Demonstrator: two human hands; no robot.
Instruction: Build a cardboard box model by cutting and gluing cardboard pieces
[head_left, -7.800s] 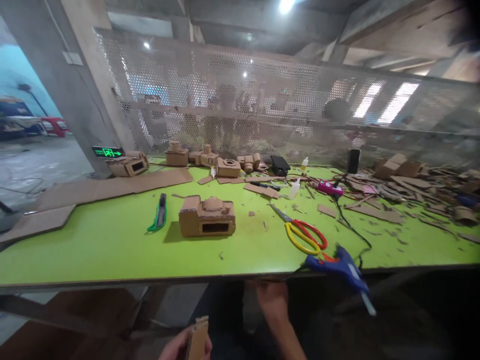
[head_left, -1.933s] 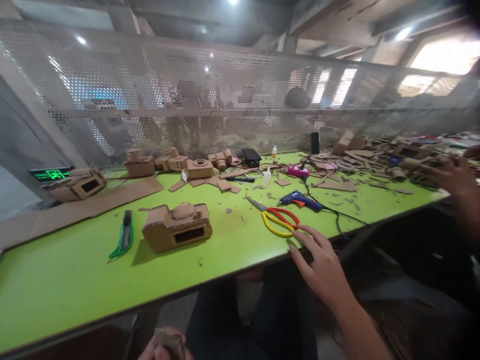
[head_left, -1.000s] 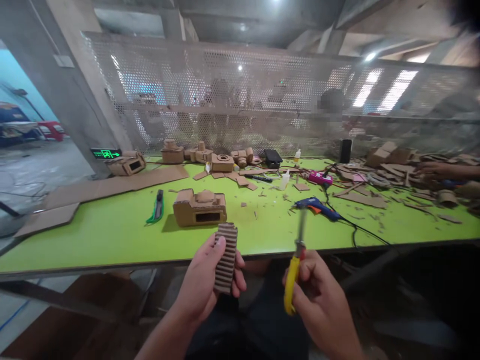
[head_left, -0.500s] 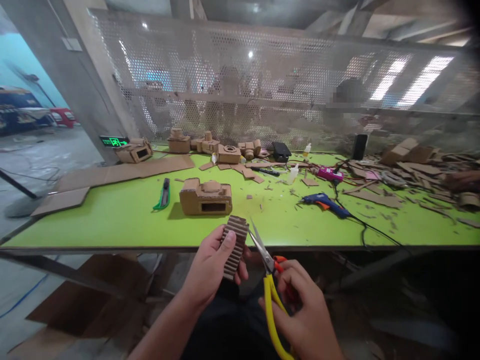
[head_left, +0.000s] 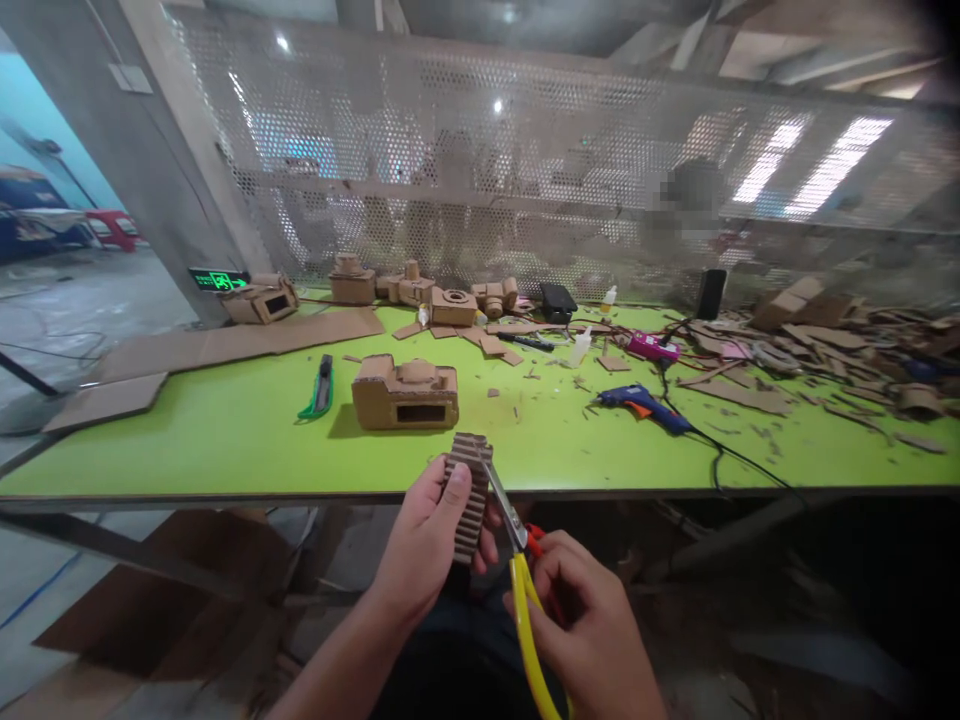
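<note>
Concrete hall, perforated metal screen [head_left: 570, 130] behind a green-topped table [head_left: 225, 450]. Landmark: cardboard camera model [head_left: 405, 392], upright on the tabletop, rectangular opening facing the near side. Corrugated cardboard piece [head_left: 472, 515] is held off the near side of the model, slightly right of it. Looks like a brown block, longer than wide, tilted a little, dark ridges running crosswise, top end stepped. Left hand [head_left: 420, 540] closed on it: thumb flat on the ridged face, fingers wrapped behind. Right hand [head_left: 583, 615] curled round the handles of the scissors [head_left: 518, 575], yellow and red loops; a steel blade lies against the piece's upper right corner. Can't tell if the piece sits between both blades. Edges: table's front edge runs nearer than the model, both hands on its near side. Room: green surface shows either side of the model, bounded by green cutter [head_left: 324, 385] just left, blue glue gun [head_left: 645, 408] well right, small cardboard models [head_left: 454, 308] behind, offcuts [head_left: 825, 345] far right.
</note>
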